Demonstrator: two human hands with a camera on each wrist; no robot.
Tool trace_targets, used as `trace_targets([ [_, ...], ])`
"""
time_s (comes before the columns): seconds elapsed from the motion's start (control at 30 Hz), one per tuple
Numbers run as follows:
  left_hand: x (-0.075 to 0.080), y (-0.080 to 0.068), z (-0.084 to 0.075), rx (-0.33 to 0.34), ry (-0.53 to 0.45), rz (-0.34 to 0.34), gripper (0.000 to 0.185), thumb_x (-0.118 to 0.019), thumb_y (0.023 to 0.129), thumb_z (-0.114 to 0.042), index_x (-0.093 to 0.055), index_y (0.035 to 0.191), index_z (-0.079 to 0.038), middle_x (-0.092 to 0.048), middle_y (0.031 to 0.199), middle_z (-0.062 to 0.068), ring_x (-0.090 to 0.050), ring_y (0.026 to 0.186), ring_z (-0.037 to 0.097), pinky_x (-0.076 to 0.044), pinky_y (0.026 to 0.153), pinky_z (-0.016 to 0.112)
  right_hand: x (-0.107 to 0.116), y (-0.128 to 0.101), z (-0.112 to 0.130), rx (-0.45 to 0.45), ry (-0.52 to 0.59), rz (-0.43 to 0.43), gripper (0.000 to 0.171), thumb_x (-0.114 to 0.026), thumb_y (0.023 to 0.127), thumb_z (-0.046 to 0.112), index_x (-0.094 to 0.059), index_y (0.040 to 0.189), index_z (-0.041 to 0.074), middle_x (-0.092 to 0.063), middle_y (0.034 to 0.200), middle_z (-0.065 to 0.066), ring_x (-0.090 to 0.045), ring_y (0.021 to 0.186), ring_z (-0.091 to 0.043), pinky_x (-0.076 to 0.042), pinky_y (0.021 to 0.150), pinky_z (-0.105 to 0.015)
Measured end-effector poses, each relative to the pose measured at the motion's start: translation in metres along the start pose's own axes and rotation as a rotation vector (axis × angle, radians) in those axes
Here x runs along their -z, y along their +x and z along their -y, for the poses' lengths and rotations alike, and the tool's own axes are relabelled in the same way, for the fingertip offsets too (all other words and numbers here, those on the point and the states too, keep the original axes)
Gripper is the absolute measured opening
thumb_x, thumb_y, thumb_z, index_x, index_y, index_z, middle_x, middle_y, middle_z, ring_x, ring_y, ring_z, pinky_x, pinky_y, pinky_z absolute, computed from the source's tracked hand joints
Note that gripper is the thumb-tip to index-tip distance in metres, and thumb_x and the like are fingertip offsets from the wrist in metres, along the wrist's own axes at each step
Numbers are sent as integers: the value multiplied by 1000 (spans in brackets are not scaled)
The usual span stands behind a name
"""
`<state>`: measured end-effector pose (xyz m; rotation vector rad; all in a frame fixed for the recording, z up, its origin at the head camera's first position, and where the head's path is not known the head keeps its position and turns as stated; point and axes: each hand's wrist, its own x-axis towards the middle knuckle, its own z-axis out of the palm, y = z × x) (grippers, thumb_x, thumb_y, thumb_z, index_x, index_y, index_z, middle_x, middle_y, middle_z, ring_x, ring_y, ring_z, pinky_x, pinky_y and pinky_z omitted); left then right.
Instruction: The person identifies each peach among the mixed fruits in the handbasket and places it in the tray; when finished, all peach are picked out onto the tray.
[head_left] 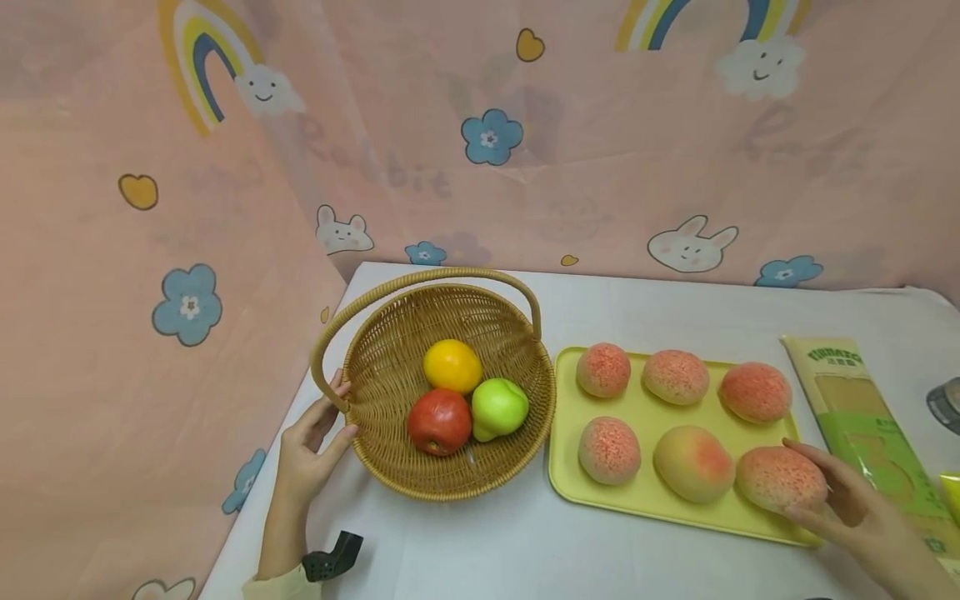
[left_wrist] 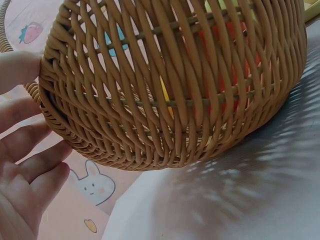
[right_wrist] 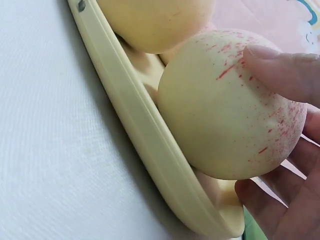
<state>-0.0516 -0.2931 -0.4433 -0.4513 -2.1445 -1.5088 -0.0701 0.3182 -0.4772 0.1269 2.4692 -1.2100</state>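
My left hand (head_left: 309,450) grips the left rim of a brown wicker basket (head_left: 386,354), close to where its arched handle joins. Inside the basket lie a yellow lemon-like fruit (head_left: 452,366), a red apple (head_left: 440,422) and a green pear-like fruit (head_left: 500,408). My right hand (head_left: 862,508) holds a speckled pink peach (head_left: 780,478) between thumb and fingers, at the front right corner of a yellow tray (head_left: 645,502). In the right wrist view the peach (right_wrist: 225,105) shows its pale side, just over the tray rim (right_wrist: 145,135); whether it touches the tray I cannot tell.
Several other peaches (head_left: 693,463) sit in two rows on the tray. Right of it lies a green-and-clear packet of noodles (head_left: 862,417). A dark round object (head_left: 947,405) is at the right edge. A pink patterned cloth (head_left: 420,167) hangs behind the white table (head_left: 450,550).
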Motion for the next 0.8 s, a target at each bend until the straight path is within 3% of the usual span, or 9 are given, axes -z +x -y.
trace_targets([
  [0.3, -3, 1, 1, -48, 4, -33, 50, -57, 75, 23, -51, 124, 16, -39, 140, 34, -45, 133, 17, -41, 104, 22, 3, 0, 6, 56, -1, 40, 91, -59, 93, 35, 4, 152, 6, 7, 157, -22, 2, 138, -52, -17, 99, -77],
  [0.33, -4, 0, 2, -48, 9, -39, 51, -57, 74, 23, -51, 125, 17, -39, 140, 34, -45, 133, 16, -41, 104, 21, 3, 0, 4, 78, -3, 32, 89, -59, 93, 32, 3, 152, 8, 7, 159, -17, 5, 143, -42, -16, 109, -69],
  [0.37, -5, 0, 2, -49, 12, -44, 52, -57, 74, 24, -50, 125, 17, -39, 139, 34, -45, 133, 15, -41, 104, 21, 2, -1, 3, 86, -2, 23, 88, -59, 94, 32, 3, 153, 11, 8, 160, -11, 6, 145, -36, -15, 109, -69],
  [0.47, -6, -2, 4, -42, 39, -57, 56, -57, 73, 24, -48, 127, 17, -40, 140, 33, -45, 132, 13, -40, 105, 20, 2, -4, -3, 131, 20, -11, 84, -58, 94, 27, 1, 153, 19, 5, 158, 16, 8, 141, 7, -9, 111, -68],
  [0.53, -6, -3, 3, -46, 91, -83, 58, -58, 73, 22, -47, 129, 16, -43, 140, 28, -45, 132, 11, -39, 106, 20, 2, -6, -6, 178, 6, -43, 81, -58, 95, 22, -2, 154, 23, -3, 151, 30, -1, 125, 25, -7, 123, -40],
  [0.57, -5, -3, 1, -55, 130, -102, 57, -59, 74, 18, -46, 130, 15, -44, 141, 25, -44, 133, 12, -38, 108, 20, 3, -6, -6, 189, 7, -53, 80, -57, 95, 21, -2, 153, 25, -4, 148, 33, -1, 124, 26, -8, 123, -40],
  [0.67, -4, -2, -12, -106, 296, -206, 54, -62, 81, 1, -48, 132, 10, -46, 142, 18, -44, 133, 20, -35, 111, 20, 8, -7, -3, 259, -34, -107, 79, -57, 95, 13, -5, 154, 23, -7, 145, 37, -2, 121, 29, -3, 105, 3],
  [0.7, -4, -1, -18, -134, 359, -254, 53, -64, 83, -7, -49, 131, 9, -46, 141, 18, -44, 133, 23, -35, 111, 21, 9, -7, 0, 268, -51, -134, 80, -58, 94, 13, -6, 154, 21, -6, 145, 37, 2, 127, 25, -2, 104, 4],
  [0.8, -8, 5, -44, -238, 520, -403, 56, -62, 89, -30, -52, 129, 9, -46, 140, 24, -45, 131, 31, -35, 113, 25, 15, -8, 9, 272, -86, -206, 81, -59, 93, 14, -5, 154, 19, -1, 149, 32, 13, 142, 3, 4, 122, -35],
])
